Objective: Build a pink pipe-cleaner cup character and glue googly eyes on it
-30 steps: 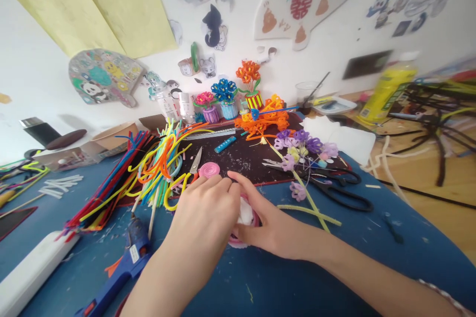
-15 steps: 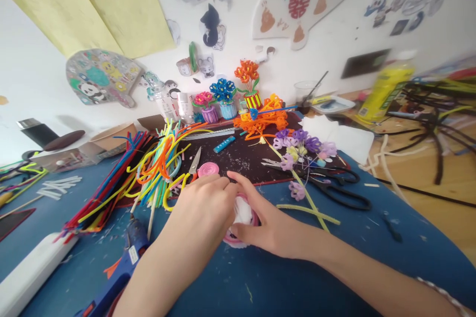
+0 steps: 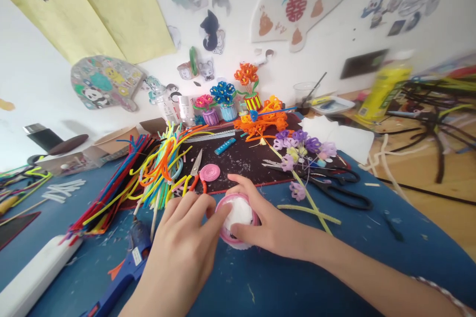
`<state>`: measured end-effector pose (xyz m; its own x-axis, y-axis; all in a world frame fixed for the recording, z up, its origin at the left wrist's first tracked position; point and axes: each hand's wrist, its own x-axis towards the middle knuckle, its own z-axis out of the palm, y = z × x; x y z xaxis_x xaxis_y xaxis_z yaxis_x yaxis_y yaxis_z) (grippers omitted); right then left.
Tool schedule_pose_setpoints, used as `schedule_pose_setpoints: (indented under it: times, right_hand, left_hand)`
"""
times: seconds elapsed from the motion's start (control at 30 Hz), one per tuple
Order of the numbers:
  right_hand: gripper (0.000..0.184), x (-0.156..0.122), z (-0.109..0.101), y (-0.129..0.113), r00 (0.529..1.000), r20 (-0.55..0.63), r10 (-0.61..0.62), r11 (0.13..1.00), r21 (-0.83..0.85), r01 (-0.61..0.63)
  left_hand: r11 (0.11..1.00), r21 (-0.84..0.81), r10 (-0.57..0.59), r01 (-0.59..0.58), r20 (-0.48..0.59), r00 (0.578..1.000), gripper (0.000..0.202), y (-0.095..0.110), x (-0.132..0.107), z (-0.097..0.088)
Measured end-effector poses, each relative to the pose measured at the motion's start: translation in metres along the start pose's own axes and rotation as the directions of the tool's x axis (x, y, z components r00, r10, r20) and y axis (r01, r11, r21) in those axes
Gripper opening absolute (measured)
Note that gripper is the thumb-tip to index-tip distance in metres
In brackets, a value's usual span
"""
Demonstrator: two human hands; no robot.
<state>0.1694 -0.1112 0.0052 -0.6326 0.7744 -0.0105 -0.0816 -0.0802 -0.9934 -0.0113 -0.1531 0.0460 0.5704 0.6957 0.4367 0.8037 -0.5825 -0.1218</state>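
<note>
My right hand (image 3: 266, 220) is wrapped around a small round pink pot (image 3: 227, 237), its thumb lying over the near rim. White stuffing (image 3: 240, 210) fills the top of the pot. My left hand (image 3: 189, 237) is at the pot's left side, one digit reaching over the rim and touching the stuffing, the others bent and apart from the pot; it grips nothing that I can see. Just beyond lies a flat pink coil (image 3: 210, 172), beside orange-handled scissors (image 3: 196, 166). The pot's underside is hidden.
Bundled pipe cleaners (image 3: 159, 163) and a blue glue gun (image 3: 136, 252) lie left. On the right are purple flowers (image 3: 297, 143) and black scissors (image 3: 342, 190). Small flower pots (image 3: 228, 110) stand along the wall, near an orange pipe-cleaner pile (image 3: 266, 119).
My left hand has drawn back left and toward me from over the pot, uncovering more of the white stuffing and the pink coil. My right hand keeps its hold.
</note>
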Motion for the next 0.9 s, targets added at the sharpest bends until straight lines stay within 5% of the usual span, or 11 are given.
schedule_pose_setpoints:
  times: [0.9]
  right_hand:
    - [0.078,-0.0007,-0.0004,0.0002,1.000,0.008,-0.018,0.998,-0.058,0.019]
  left_hand:
    - [1.000,0.013,-0.013,0.012,0.106,0.994,0.027,0.0076,0.0051,0.0073]
